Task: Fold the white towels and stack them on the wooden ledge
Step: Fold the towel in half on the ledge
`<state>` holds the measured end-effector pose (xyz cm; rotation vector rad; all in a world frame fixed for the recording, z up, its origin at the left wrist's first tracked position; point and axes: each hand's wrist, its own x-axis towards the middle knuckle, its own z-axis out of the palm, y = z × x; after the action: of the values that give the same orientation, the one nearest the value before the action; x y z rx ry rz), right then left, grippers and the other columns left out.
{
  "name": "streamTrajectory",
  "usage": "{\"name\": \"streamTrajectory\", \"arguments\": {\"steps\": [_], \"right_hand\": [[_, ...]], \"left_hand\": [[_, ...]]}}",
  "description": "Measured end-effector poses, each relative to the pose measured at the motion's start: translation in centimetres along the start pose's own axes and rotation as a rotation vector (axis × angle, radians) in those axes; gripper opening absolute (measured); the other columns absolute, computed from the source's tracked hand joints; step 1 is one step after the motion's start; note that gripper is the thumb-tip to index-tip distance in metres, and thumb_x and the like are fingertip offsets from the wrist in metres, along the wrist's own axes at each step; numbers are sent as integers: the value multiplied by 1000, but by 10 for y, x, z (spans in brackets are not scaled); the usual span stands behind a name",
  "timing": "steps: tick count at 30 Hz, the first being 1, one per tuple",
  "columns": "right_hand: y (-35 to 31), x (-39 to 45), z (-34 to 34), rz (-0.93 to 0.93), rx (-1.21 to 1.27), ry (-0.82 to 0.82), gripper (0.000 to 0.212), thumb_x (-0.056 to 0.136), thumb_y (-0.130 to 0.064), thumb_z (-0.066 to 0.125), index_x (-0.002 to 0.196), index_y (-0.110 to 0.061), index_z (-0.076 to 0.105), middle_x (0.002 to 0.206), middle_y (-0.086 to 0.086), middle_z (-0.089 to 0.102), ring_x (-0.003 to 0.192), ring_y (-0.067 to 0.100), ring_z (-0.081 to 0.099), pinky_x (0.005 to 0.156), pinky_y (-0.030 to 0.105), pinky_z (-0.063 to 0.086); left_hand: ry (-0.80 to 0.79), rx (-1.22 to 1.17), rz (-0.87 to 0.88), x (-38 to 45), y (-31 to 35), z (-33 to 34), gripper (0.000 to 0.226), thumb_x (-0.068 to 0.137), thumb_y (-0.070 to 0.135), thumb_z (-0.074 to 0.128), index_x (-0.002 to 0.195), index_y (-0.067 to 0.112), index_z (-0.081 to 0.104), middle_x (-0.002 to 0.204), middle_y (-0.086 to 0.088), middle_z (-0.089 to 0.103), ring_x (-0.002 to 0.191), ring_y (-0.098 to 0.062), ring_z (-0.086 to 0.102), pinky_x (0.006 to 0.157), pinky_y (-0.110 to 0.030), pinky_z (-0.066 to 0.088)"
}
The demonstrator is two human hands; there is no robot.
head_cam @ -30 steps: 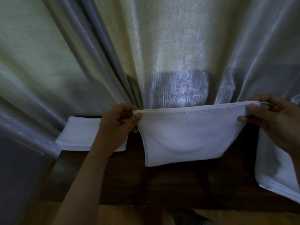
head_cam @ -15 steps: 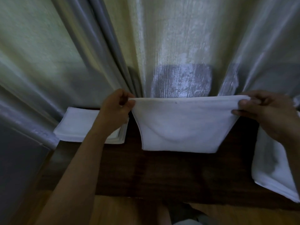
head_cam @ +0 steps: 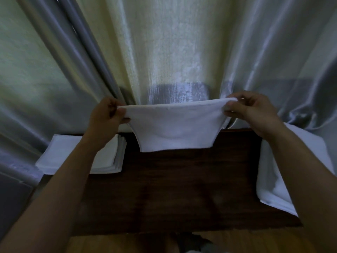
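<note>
The wooden ledge [head_cam: 182, 194] is lying nearest, dark and broad. On its left end a stack of folded white towels [head_cam: 73, 154] is sitting flat; on its right end a loose white towel [head_cam: 273, 179] is draping over the edge. Above the ledge, the left hand [head_cam: 105, 121] and right hand [head_cam: 255, 114] are each pinching a top corner of a white towel [head_cam: 173, 128], holding it stretched and hanging in the air. Behind, a pale curtain [head_cam: 164, 52] is hanging in folds.

Single head-worn view, looking forward and down, close over wooden ledge [head_cam: 182, 189]
</note>
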<state>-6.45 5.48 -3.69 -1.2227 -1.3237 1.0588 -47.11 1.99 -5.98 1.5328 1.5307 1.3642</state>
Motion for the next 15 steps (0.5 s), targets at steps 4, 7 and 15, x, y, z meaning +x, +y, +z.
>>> {"name": "streamTrajectory", "arguments": {"steps": [4, 7, 15], "right_hand": [[20, -37, -4, -66, -153, -56, 18, 91, -3, 71, 101, -17, 77, 93, 7, 78, 88, 20, 76, 81, 28, 61], [54, -82, -1, -36, -303, -93, 24, 92, -4, 71, 94, -27, 76, 90, -6, 77, 86, 11, 73, 80, 25, 57], [164, -231, 8, 271, -590, -343, 15, 97, -13, 66, 97, -27, 72, 90, -3, 73, 85, 12, 70, 78, 38, 60]], "left_hand": [[-42, 75, 53, -43, -15, -12, 30, 98, 5, 60, 89, 34, 57, 86, 0, 68, 84, -17, 71, 76, -29, 59], [-144, 230, -4, -89, -45, -13, 37, 96, 9, 64, 90, 45, 57, 84, 12, 69, 79, -3, 66, 68, -19, 50], [-532, 429, -174, -231, -134, -8, 33, 97, 14, 62, 97, 46, 53, 84, 12, 66, 67, -13, 65, 60, -38, 55]]}}
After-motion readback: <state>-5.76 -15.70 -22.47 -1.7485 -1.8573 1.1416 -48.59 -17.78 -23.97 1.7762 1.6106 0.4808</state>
